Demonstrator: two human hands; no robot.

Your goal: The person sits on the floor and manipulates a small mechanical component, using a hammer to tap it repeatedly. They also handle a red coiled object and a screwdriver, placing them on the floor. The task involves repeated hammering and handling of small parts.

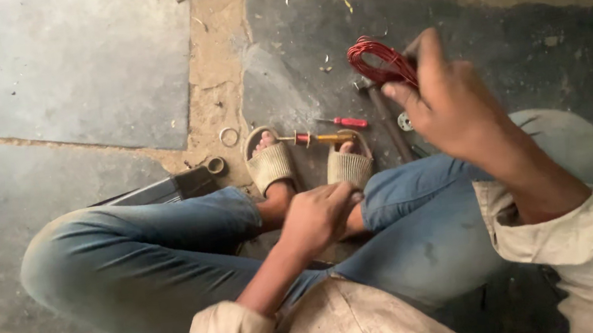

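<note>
Underfoot, broad grey stone slabs (66, 66) with sandy, crumbling joints, filling the whole frame and strewn with small metal scraps; an outdoor or workshop floor, by the look of it. Across the lower half, legs in blue jeans (144, 256) folded cross-legged, so that the lap and the ground just ahead serve as the workbench. At centre, feet in beige woven sandals (271, 165), soles down. Right of centre, raised clear of the floor, the right hand (451, 102) closed around a coil of red wire (377, 62), fingers pinching the loops together, probably to keep them from springing apart. Lower centre, the left hand (316, 216) curled into a loose fist near the ankles; whether anything sits inside cannot be told. Left of the feet, a dark flat metal piece (167, 190) half under the knee. Beside the toes, within easy reach, a hammer with a dark handle (389, 124), a yellow-handled screwdriver (319, 139) and a smaller red-handled screwdriver (347, 122). Upper left of the sandals, a small metal ring (229, 136).
</note>
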